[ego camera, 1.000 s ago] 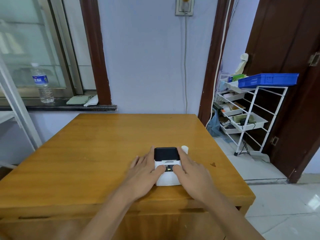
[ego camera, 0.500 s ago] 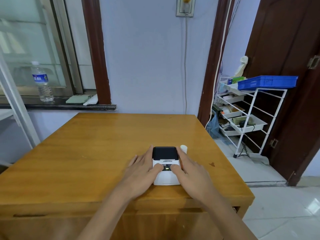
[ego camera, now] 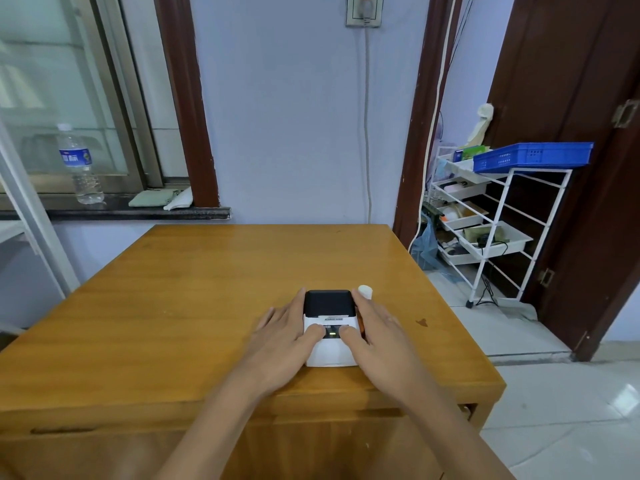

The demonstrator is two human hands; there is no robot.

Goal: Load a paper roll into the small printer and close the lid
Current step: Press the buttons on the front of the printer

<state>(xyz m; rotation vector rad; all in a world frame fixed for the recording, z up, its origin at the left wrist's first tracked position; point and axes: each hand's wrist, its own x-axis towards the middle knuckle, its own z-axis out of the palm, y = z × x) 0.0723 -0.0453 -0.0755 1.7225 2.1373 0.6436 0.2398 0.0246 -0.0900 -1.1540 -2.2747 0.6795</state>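
A small white printer (ego camera: 330, 351) with a black lid lies flat near the front right of the wooden table (ego camera: 173, 306), lid down. My left hand (ego camera: 284, 336) cups its left side with the thumb on the top panel. My right hand (ego camera: 375, 336) holds the right side, its thumb also on the panel beside a lit green indicator. A white paper roll (ego camera: 365, 291) stands just behind my right fingertips, partly hidden by them.
A water bottle (ego camera: 80, 164) and folded cloths (ego camera: 162, 199) sit on the window sill at the back left. A white wire rack (ego camera: 491, 223) with trays and a blue basket (ego camera: 533, 155) stands right of the table, by a dark door.
Both hands stay on the printer's sides with thumbs on its top panel. The view has shifted slightly; nothing on the table has moved.
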